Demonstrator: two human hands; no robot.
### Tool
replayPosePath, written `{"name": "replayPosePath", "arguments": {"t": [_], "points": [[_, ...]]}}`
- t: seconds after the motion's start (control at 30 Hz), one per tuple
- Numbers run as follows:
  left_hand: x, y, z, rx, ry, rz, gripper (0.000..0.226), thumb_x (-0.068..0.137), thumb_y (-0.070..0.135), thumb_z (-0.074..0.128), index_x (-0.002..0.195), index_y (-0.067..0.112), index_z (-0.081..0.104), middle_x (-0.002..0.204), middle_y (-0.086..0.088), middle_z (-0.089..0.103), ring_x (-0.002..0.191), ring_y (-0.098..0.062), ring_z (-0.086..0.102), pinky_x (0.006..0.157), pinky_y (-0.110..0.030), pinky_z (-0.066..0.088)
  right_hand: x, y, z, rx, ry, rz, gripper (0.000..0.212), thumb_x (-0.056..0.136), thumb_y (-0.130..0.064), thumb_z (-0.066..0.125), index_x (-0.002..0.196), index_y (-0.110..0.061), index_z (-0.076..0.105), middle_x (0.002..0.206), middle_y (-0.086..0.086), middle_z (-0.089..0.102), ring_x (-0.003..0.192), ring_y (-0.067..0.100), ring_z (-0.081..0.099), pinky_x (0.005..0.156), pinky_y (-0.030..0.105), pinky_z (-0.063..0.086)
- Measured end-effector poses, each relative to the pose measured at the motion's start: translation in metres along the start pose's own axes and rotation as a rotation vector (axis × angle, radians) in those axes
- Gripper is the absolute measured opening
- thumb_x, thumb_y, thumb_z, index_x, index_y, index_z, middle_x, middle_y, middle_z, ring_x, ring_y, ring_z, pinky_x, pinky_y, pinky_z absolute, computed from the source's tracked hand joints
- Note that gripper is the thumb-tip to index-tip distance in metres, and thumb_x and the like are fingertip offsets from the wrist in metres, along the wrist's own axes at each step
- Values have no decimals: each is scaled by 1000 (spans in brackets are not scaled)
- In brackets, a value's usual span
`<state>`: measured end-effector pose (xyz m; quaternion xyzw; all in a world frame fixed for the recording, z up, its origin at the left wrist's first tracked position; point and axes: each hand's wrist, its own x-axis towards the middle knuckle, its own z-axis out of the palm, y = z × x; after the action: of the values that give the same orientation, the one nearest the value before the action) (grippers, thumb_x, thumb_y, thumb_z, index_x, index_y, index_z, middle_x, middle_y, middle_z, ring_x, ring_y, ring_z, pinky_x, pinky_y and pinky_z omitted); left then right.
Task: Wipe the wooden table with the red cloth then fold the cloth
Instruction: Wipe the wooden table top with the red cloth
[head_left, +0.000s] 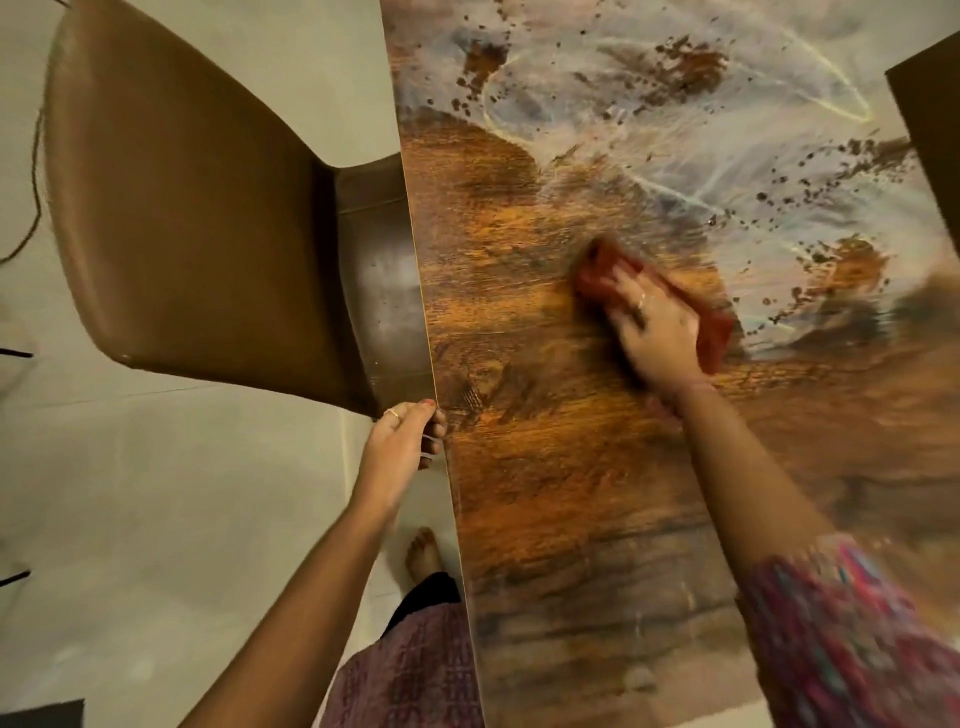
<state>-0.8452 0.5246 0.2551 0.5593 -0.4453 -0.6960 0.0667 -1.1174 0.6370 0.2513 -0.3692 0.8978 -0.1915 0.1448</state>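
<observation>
- The right hand (655, 332) lies flat on the red cloth (714, 325), fingers stretched out and spread, palm pressing it down onto the wooden table (545, 467).
- The cloth sits bunched under that hand near the middle of the tabletop; one end sticks out past the fingertips toward the chair side, the other shows beyond the back of the hand on the far side.
- The hand and cloth are blurred, so the exact lie of each finger cannot be told; nothing shows the fingers curled round the cloth.
- A ring (642, 301) shows on one finger of the right hand.
- Beyond the cloth the tabletop carries a pale, streaky film (675, 130) with dark specks and patches scattered through it; the wood nearer the person shows its brown grain.
- The left hand (402, 441) grips the near-left edge of the table, fingers curled over the rim and down its side, well apart from the cloth.
- A ring (393, 414) also shows on the left hand.
- A brown padded chair (182, 208) stands just beside the table's left edge, its seat tucked partly under the top.
- A bare foot (423, 553) stands on the pale floor (156, 519) close to the table's edge.
- A patterned sleeve (852, 639) covers the right upper arm.
</observation>
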Motion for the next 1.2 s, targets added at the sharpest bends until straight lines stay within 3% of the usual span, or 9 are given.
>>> {"name": "replayPosePath", "arguments": {"t": [0.13,0.27,0.47,0.63,0.83,0.9,1.03,1.13,1.2], "points": [[-2,-10,-1,-12,62,-39,29,99,33,45,81,19,62,63,10,62,56,-1,55,57,-21,44,43,-39,23,64,136,327,45,96,-33,44,141,-37,40,153,-14,29,145,10,17,114,41,11],[0,-14,-1,-63,133,-25,32,99,36,44,77,21,62,59,12,61,56,-3,54,58,-24,43,-76,-83,71,34,-54,-137,50,90,-22,50,137,-40,44,151,-19,32,143,6,19,113,38,11],[6,-5,-1,-87,186,79,31,98,35,46,75,21,60,53,15,57,49,2,51,50,-18,42,-204,-27,50,-110,-276,-426,58,86,-29,43,140,-48,31,150,-30,19,142,-2,15,109,33,18],[-3,5,18,13,137,211,31,99,35,46,75,21,60,58,14,57,50,6,51,47,-11,41,-92,70,-21,-72,-7,45,53,91,-14,49,137,-38,44,150,-16,34,142,10,26,110,40,22],[-29,0,60,95,96,337,31,99,32,46,75,21,62,69,7,58,59,3,52,53,-12,43,8,105,-57,15,181,492,46,98,-27,41,143,-34,36,155,-4,29,144,16,20,115,44,18],[-36,-5,80,127,77,357,32,99,33,45,74,22,62,67,7,59,62,-1,53,57,-18,43,-13,81,-35,28,195,388,46,97,-27,44,141,-36,39,153,-8,33,143,11,21,112,39,16],[-42,-9,134,179,110,411,31,99,34,47,73,24,63,62,12,59,60,-5,52,58,-29,40,-128,52,3,-60,-71,-198,50,89,-22,47,135,-42,44,148,-21,36,139,4,29,105,33,17],[-45,-8,185,164,161,445,33,99,32,47,70,28,62,61,12,59,58,-5,51,58,-30,40,-137,105,-26,-98,-243,-490,52,85,-27,50,134,-45,41,146,-24,38,136,2,35,97,32,25],[-47,-10,216,164,151,446,34,99,33,47,69,33,63,62,12,59,59,-5,51,59,-30,40,-93,154,-55,-129,-140,-466,49,87,-28,52,132,-44,45,145,-24,40,133,2,38,89,32,28]]}}
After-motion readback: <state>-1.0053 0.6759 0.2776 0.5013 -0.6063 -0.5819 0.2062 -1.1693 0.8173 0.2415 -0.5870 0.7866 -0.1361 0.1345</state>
